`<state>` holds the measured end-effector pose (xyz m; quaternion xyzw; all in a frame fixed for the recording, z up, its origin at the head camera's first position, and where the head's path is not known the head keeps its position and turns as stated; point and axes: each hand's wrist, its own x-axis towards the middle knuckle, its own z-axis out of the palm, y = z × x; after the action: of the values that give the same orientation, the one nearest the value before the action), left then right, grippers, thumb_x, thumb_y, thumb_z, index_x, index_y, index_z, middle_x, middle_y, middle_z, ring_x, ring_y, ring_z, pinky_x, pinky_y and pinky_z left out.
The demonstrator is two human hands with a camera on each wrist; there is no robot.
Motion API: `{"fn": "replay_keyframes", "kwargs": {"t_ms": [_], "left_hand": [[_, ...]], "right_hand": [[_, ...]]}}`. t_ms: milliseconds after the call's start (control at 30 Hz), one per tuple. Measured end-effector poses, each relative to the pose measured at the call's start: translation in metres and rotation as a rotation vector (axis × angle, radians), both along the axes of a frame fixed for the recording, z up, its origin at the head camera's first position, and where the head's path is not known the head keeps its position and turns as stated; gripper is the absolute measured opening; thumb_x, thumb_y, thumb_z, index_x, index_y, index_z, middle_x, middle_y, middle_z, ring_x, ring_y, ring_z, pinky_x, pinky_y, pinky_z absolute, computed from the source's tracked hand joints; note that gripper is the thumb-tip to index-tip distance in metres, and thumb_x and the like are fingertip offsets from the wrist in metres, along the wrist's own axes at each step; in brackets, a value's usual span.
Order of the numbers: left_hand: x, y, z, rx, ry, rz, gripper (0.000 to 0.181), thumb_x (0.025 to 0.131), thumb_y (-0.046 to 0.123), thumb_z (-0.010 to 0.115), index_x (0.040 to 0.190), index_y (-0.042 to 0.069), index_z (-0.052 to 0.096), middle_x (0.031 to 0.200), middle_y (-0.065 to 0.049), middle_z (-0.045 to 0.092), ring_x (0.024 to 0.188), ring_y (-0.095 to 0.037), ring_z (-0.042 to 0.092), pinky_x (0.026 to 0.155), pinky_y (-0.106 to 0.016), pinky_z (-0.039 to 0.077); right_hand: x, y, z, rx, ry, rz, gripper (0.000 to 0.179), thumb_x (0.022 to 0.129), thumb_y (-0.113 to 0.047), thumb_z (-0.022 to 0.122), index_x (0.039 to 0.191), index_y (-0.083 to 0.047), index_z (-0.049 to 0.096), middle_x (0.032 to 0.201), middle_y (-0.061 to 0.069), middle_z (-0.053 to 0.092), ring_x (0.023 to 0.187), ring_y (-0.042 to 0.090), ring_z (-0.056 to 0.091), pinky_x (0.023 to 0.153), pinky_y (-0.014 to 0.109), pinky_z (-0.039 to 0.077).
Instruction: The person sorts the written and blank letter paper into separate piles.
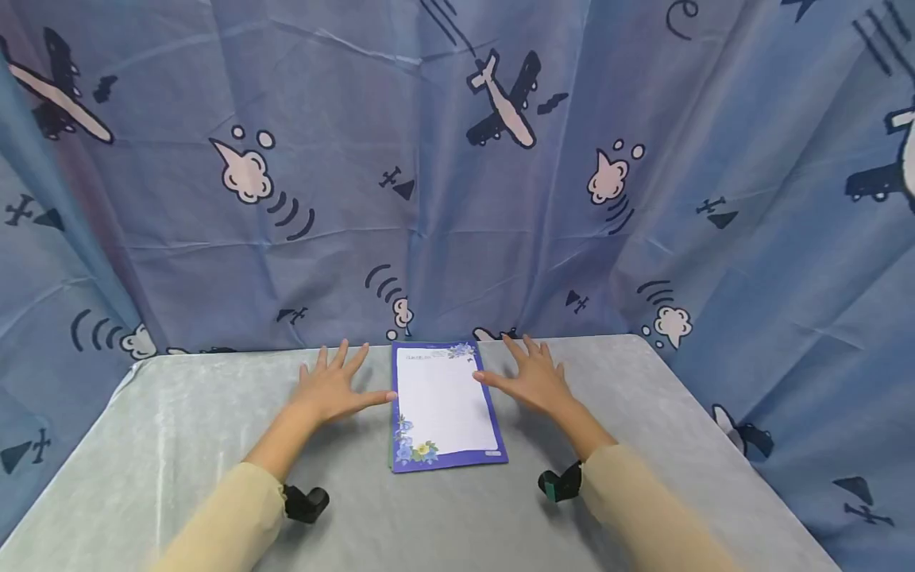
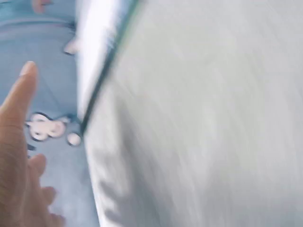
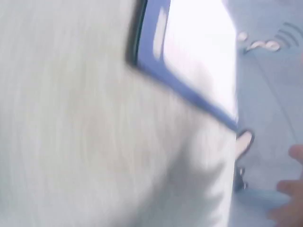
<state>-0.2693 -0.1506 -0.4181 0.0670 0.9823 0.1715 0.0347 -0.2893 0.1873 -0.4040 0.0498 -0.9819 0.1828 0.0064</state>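
Observation:
A notepad (image 1: 446,405) with a blue-violet border, printed flowers and a white middle lies flat near the table's far edge. To its left, my left hand (image 1: 332,391) is spread, its thumb reaching the pad's left edge in the head view; whether it touches cannot be told. On the other side, my right hand (image 1: 534,381) has its fingers spread too, the thumb over the pad's right border. Neither hand holds anything. In the left wrist view the pad (image 2: 97,47) is blurred beside the left hand (image 2: 19,156). The right wrist view shows the pad's corner (image 3: 161,66) and part of the right hand (image 3: 289,198).
A pale cloth covers the table (image 1: 443,524). Behind and along the sides hangs a blue curtain (image 1: 343,159) printed with planes and clouds. Dark devices sit at the left wrist (image 1: 306,504) and the right wrist (image 1: 561,482).

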Motion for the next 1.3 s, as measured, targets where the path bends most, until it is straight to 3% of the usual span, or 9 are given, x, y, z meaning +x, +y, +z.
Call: {"fn": "replay_keyframes", "kwargs": {"t_ms": [100,200,367,600,733,933,1300], "left_hand": [[0.001,0.013,-0.005,0.154,-0.003,0.016,0.098,0.091,0.066,0.059,0.160,0.006,0.026,0.164,-0.029,0.023,0.151,-0.054,0.018,0.119,-0.071,0.018],[0.003,0.026,-0.014,0.318,0.025,0.039,0.076,0.096,0.046,0.063,0.150,-0.004,0.043,0.155,-0.031,0.041,0.146,-0.050,0.035,0.119,-0.061,0.030],[0.008,0.047,-0.027,0.486,0.095,0.065,0.051,0.096,0.029,0.068,0.136,-0.001,0.061,0.142,-0.025,0.059,0.137,-0.043,0.051,0.115,-0.055,0.040],[0.010,0.064,-0.043,0.549,0.189,0.124,0.048,0.091,0.021,0.073,0.132,-0.003,0.064,0.136,-0.026,0.063,0.132,-0.042,0.056,0.111,-0.054,0.044],[0.011,0.064,-0.055,0.592,0.227,0.149,0.046,0.090,0.018,0.075,0.131,-0.001,0.066,0.138,-0.023,0.063,0.134,-0.040,0.055,0.113,-0.052,0.043],[0.016,0.063,-0.072,0.501,0.272,0.148,0.046,0.088,0.023,0.078,0.129,0.004,0.069,0.141,-0.016,0.062,0.137,-0.041,0.053,0.112,-0.056,0.042],[0.011,0.067,-0.072,0.501,0.316,0.177,0.037,0.086,0.022,0.080,0.120,0.008,0.075,0.140,-0.009,0.064,0.136,-0.039,0.055,0.111,-0.057,0.043]], "right_hand": [[0.004,-0.011,-0.011,-0.158,-0.012,-0.007,0.098,0.086,-0.069,0.061,0.160,-0.010,0.031,0.164,0.025,0.028,0.151,0.050,0.025,0.115,0.072,0.027],[0.008,-0.022,-0.024,-0.299,0.008,-0.032,0.088,0.090,-0.057,0.065,0.156,-0.006,0.038,0.158,0.024,0.040,0.147,0.046,0.037,0.115,0.064,0.035],[0.013,-0.030,-0.043,-0.401,0.126,-0.069,0.070,0.093,-0.047,0.067,0.145,-0.002,0.053,0.146,0.024,0.055,0.140,0.044,0.047,0.115,0.059,0.038],[0.015,-0.027,-0.064,-0.518,0.167,-0.091,0.057,0.092,-0.036,0.072,0.135,0.000,0.061,0.140,0.021,0.061,0.137,0.039,0.052,0.116,0.053,0.039],[0.017,-0.027,-0.074,-0.425,0.214,-0.062,0.054,0.089,-0.034,0.074,0.130,-0.001,0.066,0.136,0.021,0.064,0.133,0.040,0.055,0.113,0.055,0.041],[0.025,-0.029,-0.083,-0.300,0.245,-0.037,0.050,0.087,-0.035,0.075,0.126,-0.004,0.069,0.132,0.019,0.066,0.129,0.040,0.056,0.107,0.060,0.040],[0.023,-0.027,-0.080,-0.253,0.300,-0.007,0.046,0.088,-0.030,0.076,0.125,-0.003,0.070,0.131,0.019,0.067,0.127,0.039,0.057,0.107,0.059,0.042]]}}
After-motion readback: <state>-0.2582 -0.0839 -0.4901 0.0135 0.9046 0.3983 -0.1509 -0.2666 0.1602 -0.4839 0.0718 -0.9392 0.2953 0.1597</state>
